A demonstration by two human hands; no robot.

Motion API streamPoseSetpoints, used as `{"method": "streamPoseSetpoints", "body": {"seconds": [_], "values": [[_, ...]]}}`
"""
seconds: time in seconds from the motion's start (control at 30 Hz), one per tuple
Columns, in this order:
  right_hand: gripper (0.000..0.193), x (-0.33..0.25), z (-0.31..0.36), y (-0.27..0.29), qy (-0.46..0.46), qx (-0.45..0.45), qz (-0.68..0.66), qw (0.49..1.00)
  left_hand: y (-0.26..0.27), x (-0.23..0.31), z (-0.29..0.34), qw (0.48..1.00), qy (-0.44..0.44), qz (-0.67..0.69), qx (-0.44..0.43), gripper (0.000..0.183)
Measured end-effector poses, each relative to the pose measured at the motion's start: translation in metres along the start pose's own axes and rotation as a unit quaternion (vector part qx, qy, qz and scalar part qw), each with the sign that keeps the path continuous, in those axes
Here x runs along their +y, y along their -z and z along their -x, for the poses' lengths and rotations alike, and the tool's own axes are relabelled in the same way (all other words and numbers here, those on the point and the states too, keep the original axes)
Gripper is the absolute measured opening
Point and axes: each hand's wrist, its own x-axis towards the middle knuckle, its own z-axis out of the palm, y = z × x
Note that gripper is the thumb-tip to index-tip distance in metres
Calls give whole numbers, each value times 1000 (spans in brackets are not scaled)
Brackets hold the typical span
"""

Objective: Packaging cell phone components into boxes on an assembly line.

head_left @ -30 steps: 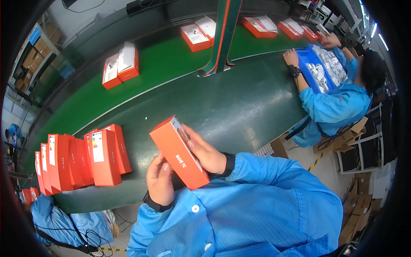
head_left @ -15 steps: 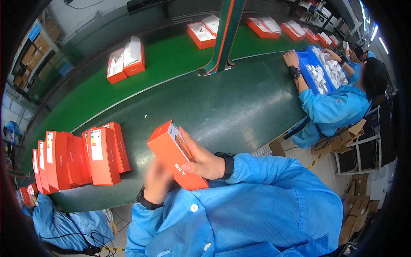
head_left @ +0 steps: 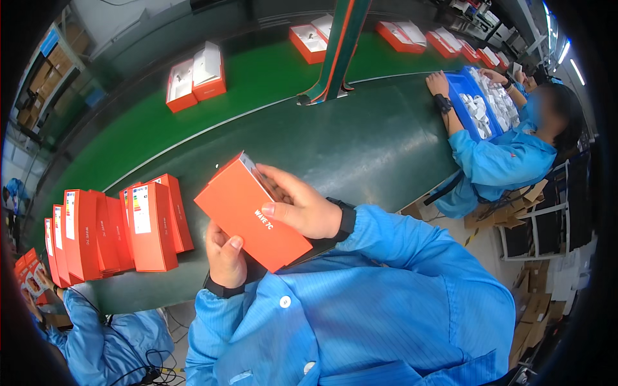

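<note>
A closed orange-red cardboard box [head_left: 241, 212] with white lettering is held tilted in front of my chest, above the bench edge. My right hand [head_left: 308, 207] grips its right side, thumb on the broad face and fingers along the printed narrow side. At the box's lower left edge, my left hand [head_left: 226, 258] takes hold, its thumb bent in front and some fingers hidden behind the box. To the left, a row of similar orange-red boxes [head_left: 152, 248] stands on end on the bench, several with white labels.
Open orange-red boxes [head_left: 182, 85] with white inserts lie along the bright green belt [head_left: 129, 138] beyond the dark green bench [head_left: 277, 128]. A green post [head_left: 335, 58] rises between them. At the right, a co-worker [head_left: 496, 164] reaches to a blue bin [head_left: 461, 103]; another person [head_left: 109, 334] is at lower left.
The box has turned so its broad face shows more toward me. My left hand, blurred before, now grips its lower left edge. The open boxes on the belt have shifted slightly up and right.
</note>
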Motion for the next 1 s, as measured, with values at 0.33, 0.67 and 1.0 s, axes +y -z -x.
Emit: {"method": "streamPoseSetpoints", "body": {"seconds": [0.33,0.67,1.0], "values": [[81,-38,-19,63,27,173,240,955,25,9,4,995,-14,83,54,71],[69,-27,-15,54,182,145,524,819,5,8,7,980,-20,189,60,63],[19,-48,0,-1,76,64,337,936,-10,-11,9,994,-12,104,27,69]]}}
